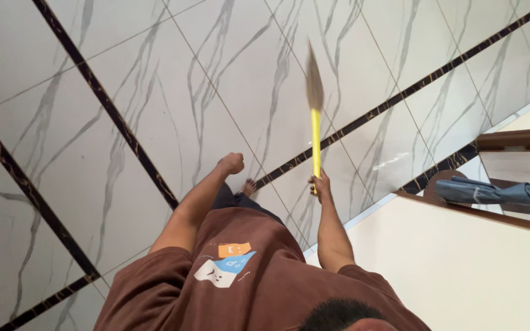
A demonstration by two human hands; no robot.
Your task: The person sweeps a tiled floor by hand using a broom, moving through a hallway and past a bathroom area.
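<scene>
My right hand grips the lower end of a broom's yellow handle. The broom points forward over the floor, and its brown bristle head is blurred. My left hand is stretched out to the left of the broom, closed into a fist with nothing in it. Below the hands I see my brown shirt with a printed patch, and one bare foot shows between my arms.
The floor is white marbled tile crossed by dark bands. At the right, a folded blue umbrella lies on a wooden-edged stair step. A cream wall panel fills the lower right.
</scene>
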